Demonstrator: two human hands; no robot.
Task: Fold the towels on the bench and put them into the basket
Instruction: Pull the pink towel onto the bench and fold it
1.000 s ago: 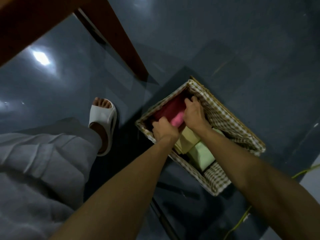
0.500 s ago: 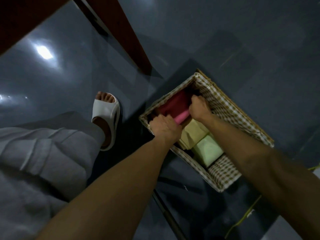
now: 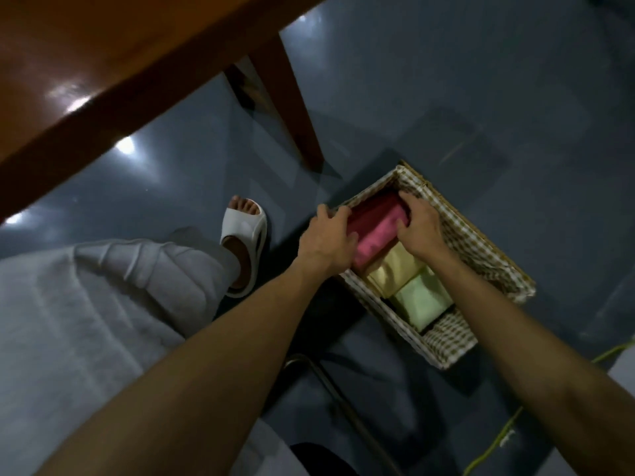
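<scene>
A wicker basket (image 3: 481,242) with a checked lining stands on the dark floor. Inside lie folded towels in a row: a dark red towel (image 3: 374,211) at the far end, a pink towel (image 3: 376,238) beside it, then a yellow towel (image 3: 395,269) and a pale green towel (image 3: 422,300). My left hand (image 3: 326,238) rests at the basket's left rim, its fingers against the red and pink towels. From the right side, my right hand (image 3: 419,228) presses on the same two towels with its fingers curved over them.
The brown wooden bench (image 3: 103,80) fills the upper left, one leg (image 3: 288,108) reaching the floor just beyond the basket. My foot in a white slipper (image 3: 245,235) and grey trouser leg are left of the basket. A green cord (image 3: 494,444) lies at the lower right.
The view has tilted up, bringing the bench top into sight. Both hands have shifted slightly outward along the red and pink towels, uncovering more of them.
</scene>
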